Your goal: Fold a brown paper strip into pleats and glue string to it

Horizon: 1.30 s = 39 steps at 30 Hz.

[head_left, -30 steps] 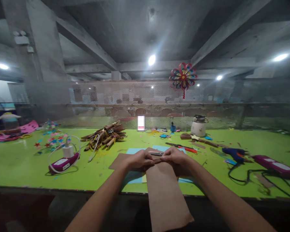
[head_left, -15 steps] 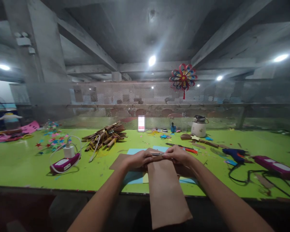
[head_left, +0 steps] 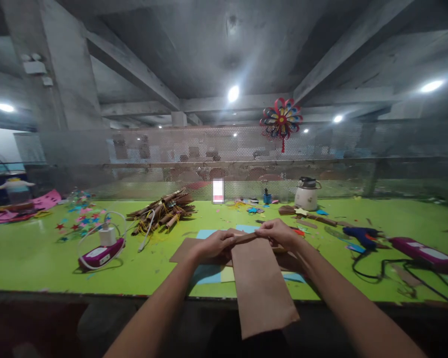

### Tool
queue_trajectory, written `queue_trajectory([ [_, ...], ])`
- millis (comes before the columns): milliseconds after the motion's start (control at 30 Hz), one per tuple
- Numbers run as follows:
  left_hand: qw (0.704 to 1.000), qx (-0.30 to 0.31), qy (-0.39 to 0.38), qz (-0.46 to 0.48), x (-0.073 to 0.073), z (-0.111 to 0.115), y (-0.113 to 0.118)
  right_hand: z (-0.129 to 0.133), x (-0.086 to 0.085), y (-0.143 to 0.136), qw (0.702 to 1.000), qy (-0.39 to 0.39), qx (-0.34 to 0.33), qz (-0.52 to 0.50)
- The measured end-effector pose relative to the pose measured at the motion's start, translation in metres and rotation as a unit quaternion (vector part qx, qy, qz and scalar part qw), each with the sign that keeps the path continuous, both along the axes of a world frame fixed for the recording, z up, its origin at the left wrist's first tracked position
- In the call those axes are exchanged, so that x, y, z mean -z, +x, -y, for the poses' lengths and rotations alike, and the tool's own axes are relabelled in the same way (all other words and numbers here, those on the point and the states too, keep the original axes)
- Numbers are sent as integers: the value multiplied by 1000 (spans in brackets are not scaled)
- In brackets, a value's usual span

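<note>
A long sheet of brown paper (head_left: 263, 286) hangs from my fingers over the table's front edge, its lower end over my lap. My left hand (head_left: 217, 244) is closed, pinching the left part of its top edge. At the right end, my right hand (head_left: 278, 232) pinches the same edge between thumb and fingers. Between the hands the top edge forms a narrow folded or rolled strip (head_left: 245, 238); which of these I cannot tell. Under my hands lie more brown paper (head_left: 185, 248) and light blue sheets (head_left: 204, 274).
A bundle of brown paper rolls (head_left: 168, 211) lies back left, behind a purple power strip (head_left: 101, 253). To the right are a blue glue gun (head_left: 362, 236), another purple power strip (head_left: 426, 254) and loose cables. A cream flask (head_left: 306, 195) stands at the back near a mesh screen (head_left: 153, 149).
My right hand has shifted slightly up and right along the paper's top edge. The hanging sheet has risen a little. A shiny strip seen at the edge before no longer shows.
</note>
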<state>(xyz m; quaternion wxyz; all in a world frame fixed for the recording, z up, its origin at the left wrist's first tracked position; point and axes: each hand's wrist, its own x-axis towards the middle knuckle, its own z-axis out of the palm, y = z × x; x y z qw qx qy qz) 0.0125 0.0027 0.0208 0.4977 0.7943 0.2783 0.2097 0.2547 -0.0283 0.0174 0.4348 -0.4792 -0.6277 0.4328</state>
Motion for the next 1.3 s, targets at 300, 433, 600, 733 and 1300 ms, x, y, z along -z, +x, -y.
queue_trajectory([
  [300, 991, 41, -72, 110, -5, -4, -3, 5, -8, -7, 972, 42, -83, -215],
  [433, 965, 122, -195, 123, 0, 4, 3, 18, -6, -21, 965, 28, -197, -173],
  [600, 957, 139, -228, 112, 4, 11, 10, 21, -3, -26, 962, 79, -225, -129],
  [733, 959, 165, -220, 71, 5, 16, 14, 25, -7, -26, 965, 113, -217, -98],
  [1300, 999, -35, 38, 2, -2, -3, 7, 6, 0, -18, 966, 51, -190, 170],
])
